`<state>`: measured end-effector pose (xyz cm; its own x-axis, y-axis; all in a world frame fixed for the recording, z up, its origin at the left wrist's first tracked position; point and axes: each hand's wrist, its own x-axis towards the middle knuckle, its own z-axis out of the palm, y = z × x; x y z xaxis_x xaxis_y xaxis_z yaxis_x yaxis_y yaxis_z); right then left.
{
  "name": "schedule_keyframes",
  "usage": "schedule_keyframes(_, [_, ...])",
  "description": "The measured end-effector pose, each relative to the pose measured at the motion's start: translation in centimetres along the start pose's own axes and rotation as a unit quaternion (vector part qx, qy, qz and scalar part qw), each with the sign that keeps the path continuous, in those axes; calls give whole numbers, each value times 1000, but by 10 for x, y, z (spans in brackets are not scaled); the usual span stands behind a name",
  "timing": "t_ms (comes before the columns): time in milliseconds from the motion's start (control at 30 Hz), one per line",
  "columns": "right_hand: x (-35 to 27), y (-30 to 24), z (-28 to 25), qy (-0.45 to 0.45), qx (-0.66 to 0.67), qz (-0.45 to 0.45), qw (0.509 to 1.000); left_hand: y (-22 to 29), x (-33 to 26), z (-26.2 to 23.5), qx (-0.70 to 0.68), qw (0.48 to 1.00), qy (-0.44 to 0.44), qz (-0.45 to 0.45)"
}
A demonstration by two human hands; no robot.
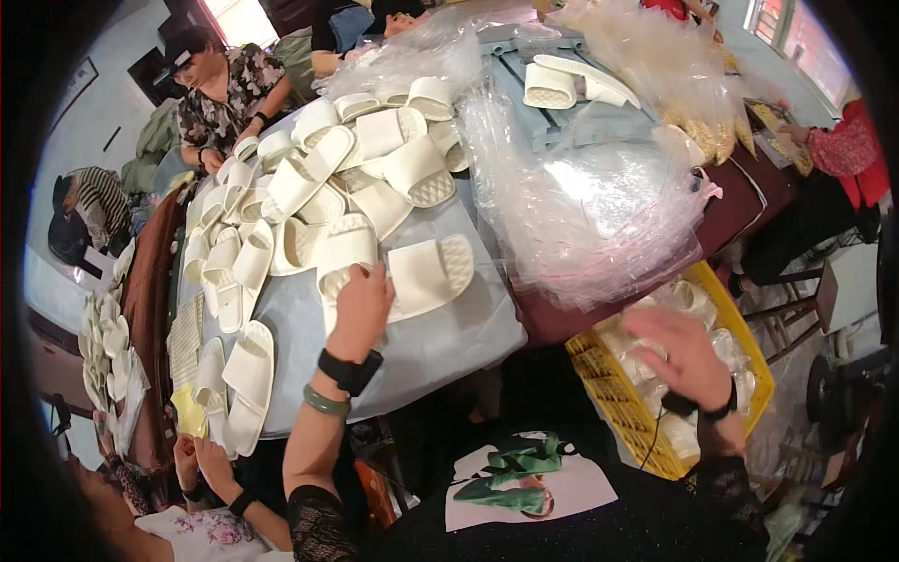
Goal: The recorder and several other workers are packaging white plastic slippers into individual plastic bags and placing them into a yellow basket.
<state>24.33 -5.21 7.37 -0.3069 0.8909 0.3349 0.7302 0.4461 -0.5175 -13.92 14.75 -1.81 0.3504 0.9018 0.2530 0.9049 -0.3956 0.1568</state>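
Note:
My left hand (363, 309) has its fingers curled on the edge of a white slipper (345, 245) at the front of a pile. Just right of that hand lies another white slipper (426, 278), its quilted sole end pointing right. My right hand (682, 354), slightly blurred, is held over a yellow crate (585, 367) with its fingers stretched out and nothing in them. White slippers in clear wrapping (740, 375) fill the crate. More white slippers (302, 178) are heaped across the grey-covered table (459, 351).
Clear plastic bags (599, 206) lie stacked on the dark red table to the right. Beyond them, a slipper pair (562, 84) rests on a blue-grey slatted stand (510, 61). Co-workers sit around the tables; one person's hands (201, 464) are near the lower left edge.

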Motion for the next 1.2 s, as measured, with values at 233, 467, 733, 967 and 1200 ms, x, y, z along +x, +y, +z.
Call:
schedule_keyframes(233, [119,34,11,163,-297,-97,936,45,12,3,39,996,57,-50])
schedule_keyframes(467, [140,75,29,34,-123,186,974,115,21,-29,-130,963,141,189])
schedule_keyframes(733, [115,102,52,171,53,101,979,211,51,55,-143,972,54,179])
schedule_keyframes(967, [103,93,61,233,72,118,963,214,48,77,-80,981,13,176])
schedule_keyframes(1200, [90,62,84,180,-23,86,980,210,67,98,-87,976,-24,196])
